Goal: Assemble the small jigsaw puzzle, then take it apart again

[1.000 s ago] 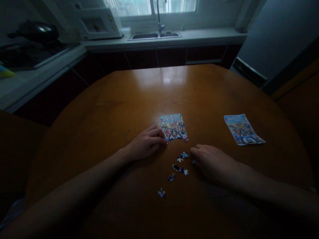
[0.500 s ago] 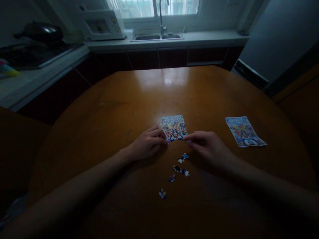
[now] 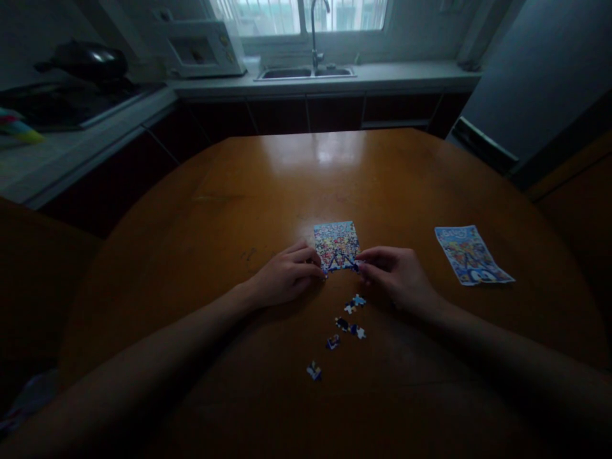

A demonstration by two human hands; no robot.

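A partly assembled jigsaw puzzle (image 3: 336,243) with a dense, colourful picture lies on the wooden table. My left hand (image 3: 292,273) rests at its lower left corner, fingers curled and closed against the edge. At the lower right corner, my right hand (image 3: 399,274) pinches a small dark puzzle piece (image 3: 356,266) against the puzzle's border; the fingertips partly hide it. Several loose pieces lie nearer to me: a blue and white pair (image 3: 354,303), a dark cluster (image 3: 342,324), a single piece (image 3: 333,342) and another (image 3: 313,370).
A creased picture sheet (image 3: 473,255) lies to the right on the round-edged table (image 3: 268,185). Beyond the table run a counter with a sink (image 3: 306,73), a microwave (image 3: 205,48), and a stove with a black wok (image 3: 88,60). A grey appliance (image 3: 540,76) stands at the right.
My right hand has drawn slightly left, and the piece in its fingertips has turned and come against the puzzle's lower right corner. My left hand stays at the left corner.
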